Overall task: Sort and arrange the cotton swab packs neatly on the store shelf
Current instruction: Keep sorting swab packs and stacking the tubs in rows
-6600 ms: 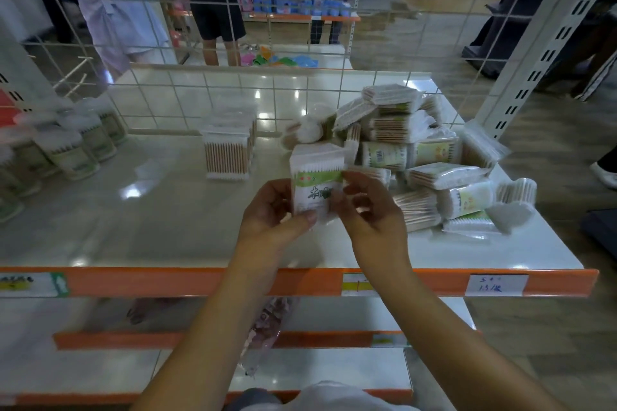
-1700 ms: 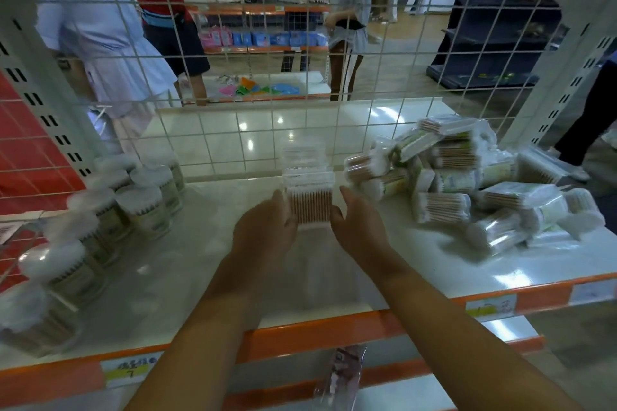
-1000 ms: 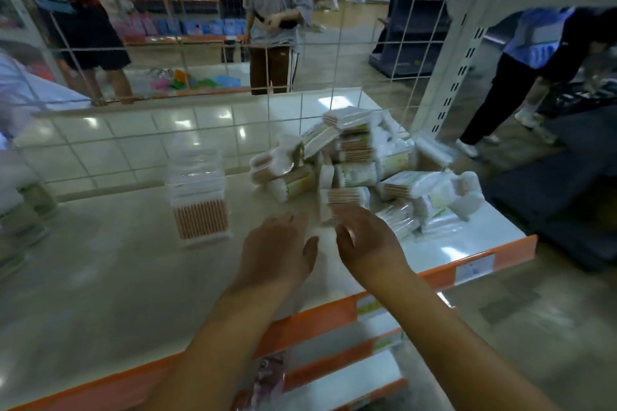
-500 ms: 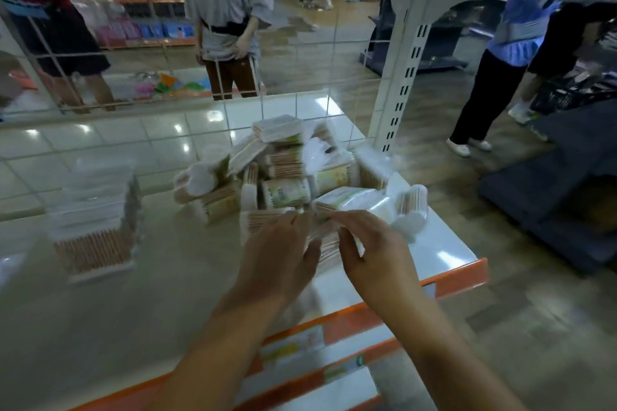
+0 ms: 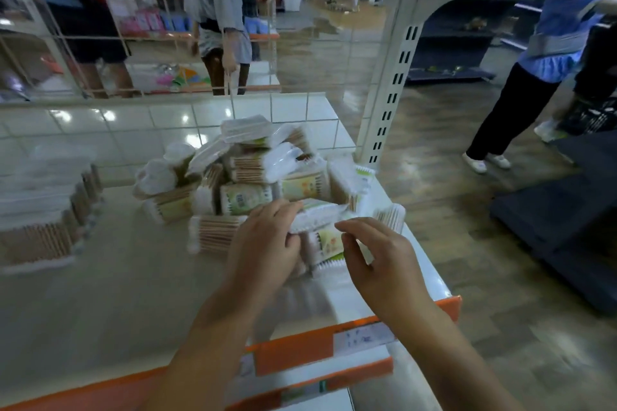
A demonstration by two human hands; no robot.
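Left hand (image 5: 267, 240): I see its fingers curled over the left end of a flat white swab pack (image 5: 317, 216), gripping it at the near edge of the pile.
Right hand (image 5: 377, 257): hangs just right of that pack, fingers loosely bent, thumb and forefinger close together; I cannot tell whether they touch the wrapper.
Pile of swab packs (image 5: 253, 170): loose heap straight beyond both hands, packs lying at all angles, some with green-and-yellow labels, some showing wooden sticks.
Stacked clear boxes (image 5: 43, 210): well to the left of my left hand, swabs upright inside, blurred.
Shelf (image 5: 117, 294): pale glossy board under both hands, glare spots on it; the pile sits toward its right end.
Shelf edge (image 5: 293, 347): orange strip below my wrists, with a white price label (image 5: 364, 337) under the right wrist; its writing is unreadable.
Wire grid (image 5: 300, 43): white mesh back panel beyond the pile.
Upright post (image 5: 390, 93): white slotted post beyond and right of my right hand.
Room: brown tiled floor (image 5: 467, 243) to the right, people standing past the mesh and at far right, more orange shelving in the distance.
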